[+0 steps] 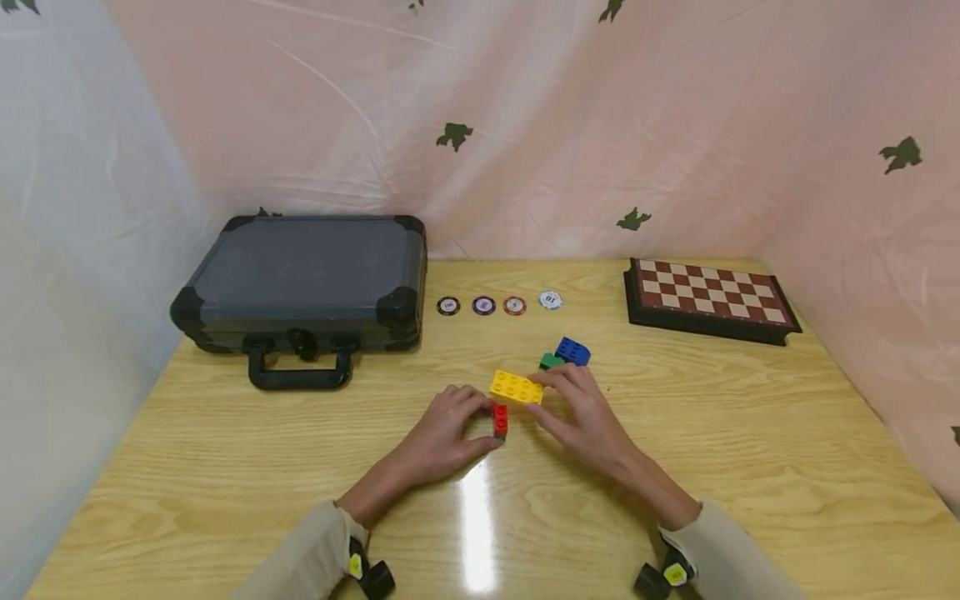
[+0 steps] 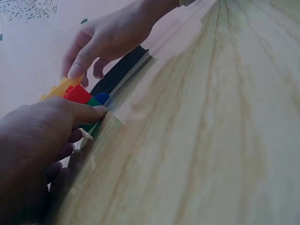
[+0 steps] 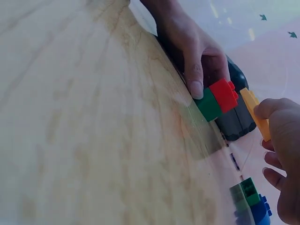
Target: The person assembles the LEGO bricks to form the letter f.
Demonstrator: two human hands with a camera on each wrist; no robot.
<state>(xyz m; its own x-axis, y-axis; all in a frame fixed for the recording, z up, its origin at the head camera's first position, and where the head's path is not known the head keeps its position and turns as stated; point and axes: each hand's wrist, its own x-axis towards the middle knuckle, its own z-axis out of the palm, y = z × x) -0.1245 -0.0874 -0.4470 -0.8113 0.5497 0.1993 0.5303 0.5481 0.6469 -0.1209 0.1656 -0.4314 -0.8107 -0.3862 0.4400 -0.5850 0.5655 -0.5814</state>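
Observation:
My left hand (image 1: 442,437) pinches a small stack on the table, a red toy brick (image 3: 224,95) on top of a green brick (image 3: 208,107). In my right hand (image 1: 588,421) a yellow toy brick (image 1: 516,387) is pinched by its right end between thumb and fingers. The yellow brick is raised, close behind and above the red one in the head view. Beyond my right fingertips lie another green brick (image 1: 551,361) and a blue brick (image 1: 573,351), side by side; the right hand partly covers them in the head view.
A grey hard case (image 1: 315,267) with a black handle stands at the back left. Several poker chips (image 1: 483,305) lie in a row behind the bricks. A folded chessboard box (image 1: 708,300) sits at the back right, before a pink curtain (image 1: 525,125).

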